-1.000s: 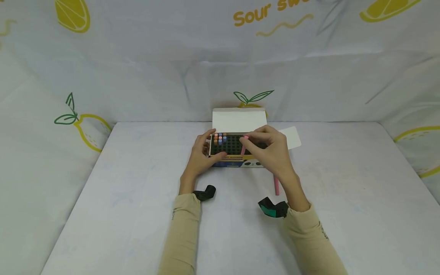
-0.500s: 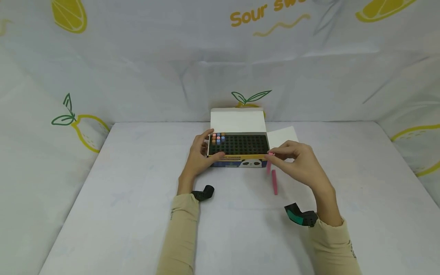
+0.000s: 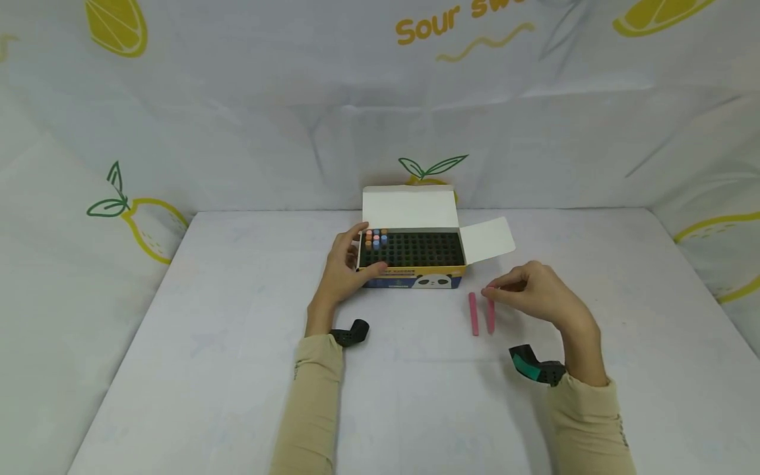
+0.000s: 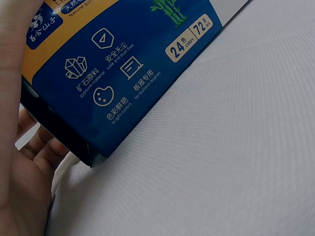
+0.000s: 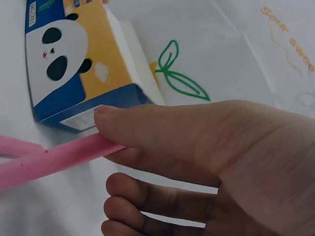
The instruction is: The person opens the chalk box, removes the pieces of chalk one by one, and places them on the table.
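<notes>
A chalk box (image 3: pixel 439 281) with a panda on its front stands with its lid raised. Several coloured chalks (image 3: pixel 377 238) fill holes at the back left of its black insert (image 3: pixel 421 251). My left hand (image 3: pixel 343 269) grips the box's left end, thumb over the front edge and fingers round the side. My right hand (image 3: pixel 537 293) pinches the top of a pink chalk (image 3: pixel 491 318) between thumb and forefinger, its other fingers curled. Whether its lower end touches the table I cannot tell. To its left lies a second pink chalk (image 3: pixel 474 315), also partly visible in the right wrist view (image 5: pixel 17 146).
The white lid (image 3: pixel 410 208) stands upright behind the box. A white side flap (image 3: pixel 489 241) sticks out to the right. The white-covered table (image 3: pixel 237 369) meets a lemon-printed cloth backdrop (image 3: pixel 267 132) behind.
From over the box, my right hand has moved right and toward me with the pink chalk, now beside the other pink chalk. My left hand has stayed at the box's left end.
</notes>
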The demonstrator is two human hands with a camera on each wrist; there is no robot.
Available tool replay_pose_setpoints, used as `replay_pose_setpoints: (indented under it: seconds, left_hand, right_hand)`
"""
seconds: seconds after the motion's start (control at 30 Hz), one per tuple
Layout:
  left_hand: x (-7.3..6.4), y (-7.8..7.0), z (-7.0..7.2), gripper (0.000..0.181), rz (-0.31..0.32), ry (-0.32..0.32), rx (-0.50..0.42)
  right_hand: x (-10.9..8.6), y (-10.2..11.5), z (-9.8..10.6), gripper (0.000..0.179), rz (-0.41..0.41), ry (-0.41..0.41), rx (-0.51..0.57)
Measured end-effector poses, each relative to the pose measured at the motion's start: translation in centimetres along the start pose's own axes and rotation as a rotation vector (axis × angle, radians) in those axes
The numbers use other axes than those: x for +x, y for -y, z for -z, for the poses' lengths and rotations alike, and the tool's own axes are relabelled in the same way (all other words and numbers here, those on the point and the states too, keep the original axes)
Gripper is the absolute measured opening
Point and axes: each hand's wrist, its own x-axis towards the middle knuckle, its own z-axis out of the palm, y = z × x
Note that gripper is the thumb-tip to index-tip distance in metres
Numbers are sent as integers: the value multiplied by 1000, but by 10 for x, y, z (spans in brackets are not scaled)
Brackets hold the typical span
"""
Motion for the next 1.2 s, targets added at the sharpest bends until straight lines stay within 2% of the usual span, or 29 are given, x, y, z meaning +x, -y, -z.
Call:
replay_pose_setpoints:
  seconds: [0.17,0.37,0.6,0.97,1.2]
  left_hand:
    - [0,2,0,94,-2,0,1]
    - [0,2,0,91,-6,0,14]
    - [0,3,0,98,-1,2,22]
    - [0,2,0,89,-28,-2,19]
    - [0,1,0,83,-23,-2,21]
  right_hand:
    - [4,-8,-5,28,-54,19,3]
    - [12,-18,-12,31,-63,21,-19]
    - [16,-29,-17,36,-95,16,-50]
    - [21,-36,-21,35,-85,2,-62]
    - [22,-37,-23,34,-74,-20,-59]
